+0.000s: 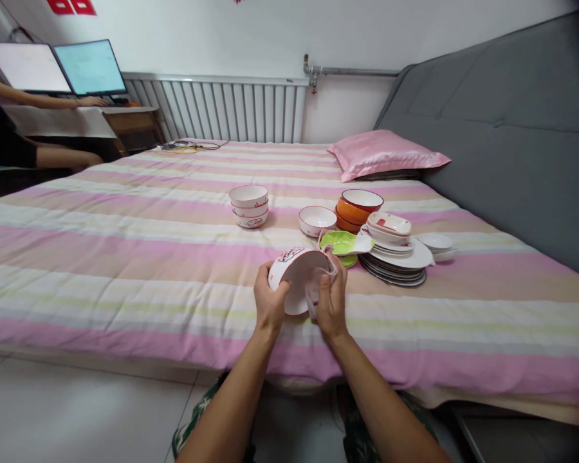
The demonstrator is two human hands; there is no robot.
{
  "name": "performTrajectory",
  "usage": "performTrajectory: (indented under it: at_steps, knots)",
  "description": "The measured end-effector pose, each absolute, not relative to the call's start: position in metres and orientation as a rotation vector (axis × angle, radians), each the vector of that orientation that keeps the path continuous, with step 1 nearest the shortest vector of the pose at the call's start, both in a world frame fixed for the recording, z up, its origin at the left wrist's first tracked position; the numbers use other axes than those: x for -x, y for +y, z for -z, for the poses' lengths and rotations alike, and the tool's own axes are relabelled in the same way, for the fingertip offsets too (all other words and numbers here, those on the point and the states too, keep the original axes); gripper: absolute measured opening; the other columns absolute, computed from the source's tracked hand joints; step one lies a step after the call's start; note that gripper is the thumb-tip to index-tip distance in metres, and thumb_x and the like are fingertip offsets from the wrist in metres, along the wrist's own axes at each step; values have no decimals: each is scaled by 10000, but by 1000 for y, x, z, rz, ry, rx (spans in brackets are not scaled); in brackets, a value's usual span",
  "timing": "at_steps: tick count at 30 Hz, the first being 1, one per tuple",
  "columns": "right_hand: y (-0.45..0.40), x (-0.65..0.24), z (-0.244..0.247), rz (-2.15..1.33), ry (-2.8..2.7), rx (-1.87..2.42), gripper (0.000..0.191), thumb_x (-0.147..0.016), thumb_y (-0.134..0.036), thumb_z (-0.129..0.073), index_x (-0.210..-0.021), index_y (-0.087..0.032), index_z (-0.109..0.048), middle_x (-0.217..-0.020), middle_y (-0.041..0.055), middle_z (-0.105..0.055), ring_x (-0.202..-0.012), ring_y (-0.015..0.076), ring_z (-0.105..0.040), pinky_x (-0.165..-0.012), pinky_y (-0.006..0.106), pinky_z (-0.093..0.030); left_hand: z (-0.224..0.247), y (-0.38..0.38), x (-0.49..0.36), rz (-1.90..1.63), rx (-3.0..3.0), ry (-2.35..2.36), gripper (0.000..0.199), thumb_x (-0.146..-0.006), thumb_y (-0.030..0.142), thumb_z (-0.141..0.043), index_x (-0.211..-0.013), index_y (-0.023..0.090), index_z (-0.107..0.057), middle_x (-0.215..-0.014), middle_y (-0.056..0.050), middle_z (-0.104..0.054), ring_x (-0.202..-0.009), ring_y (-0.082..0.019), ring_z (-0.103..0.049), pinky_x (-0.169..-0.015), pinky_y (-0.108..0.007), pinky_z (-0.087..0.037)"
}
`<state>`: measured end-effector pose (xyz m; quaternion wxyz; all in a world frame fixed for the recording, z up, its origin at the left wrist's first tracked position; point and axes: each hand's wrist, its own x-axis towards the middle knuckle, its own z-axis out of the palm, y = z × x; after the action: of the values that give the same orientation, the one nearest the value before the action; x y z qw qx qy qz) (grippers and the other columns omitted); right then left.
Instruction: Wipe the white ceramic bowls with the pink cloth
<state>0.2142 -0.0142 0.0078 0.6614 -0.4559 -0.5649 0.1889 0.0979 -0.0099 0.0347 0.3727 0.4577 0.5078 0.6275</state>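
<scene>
Tilted on its side above the bed's near edge is a white bowl (296, 292) with a red rim and a printed pattern. My left hand (270, 299) grips its left side, thumb inside the rim. A pale pinkish cloth (312, 292) is pinched in my right hand (332, 299) and pressed over the bowl's right rim; the fingers behind it are hidden. Just beyond my right hand lie green leaf-shaped dishes (340, 242) and another white bowl (317, 220). Three similar bowls stand stacked (249, 207) farther off to the left.
Orange bowls (354, 211), a stack of plates (395, 273) topped by small dishes (390, 224), and small white bowls (437, 243) stand to the right. A pink pillow (386, 154) and cables (188, 146) lie on the striped bed (125, 257). Another person's arm (33, 98) reaches a desk with monitors.
</scene>
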Motion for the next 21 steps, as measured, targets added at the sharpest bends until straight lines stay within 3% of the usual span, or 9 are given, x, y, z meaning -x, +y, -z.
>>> performTrajectory:
  at_steps: [8,16,21]
  knots:
    - [-13,-219,-2,-474,-1230,1045,485,-959,-387,-233,-1397,-262,-401,-1229,80,-384,-1248,207,-383,-1122,401,-238,-32,-9,-100,-1599,-1146,1291,397,-600,262,-554,-978,149,-594,-910,-44,-632,-857,-216,-558,-763,-306,-431]
    - [-4,-227,-1,-420,-1231,1105,403,-886,-336,-477,-1276,-249,-527,-1244,92,-518,-1182,229,-474,-1028,415,-367,-34,-9,-99,-1577,-1183,1255,422,-572,256,-576,-981,154,-596,-915,-40,-633,-857,-217,-553,-755,-295,-423]
    - [0,-231,3,-459,-1170,1124,364,-857,-320,-523,-1198,-208,-580,-1136,83,-643,-1057,230,-580,-946,384,-436,-37,-12,-99,-1514,-1261,1193,434,-554,249,-568,-977,156,-581,-930,-38,-614,-877,-222,-532,-776,-295,-408]
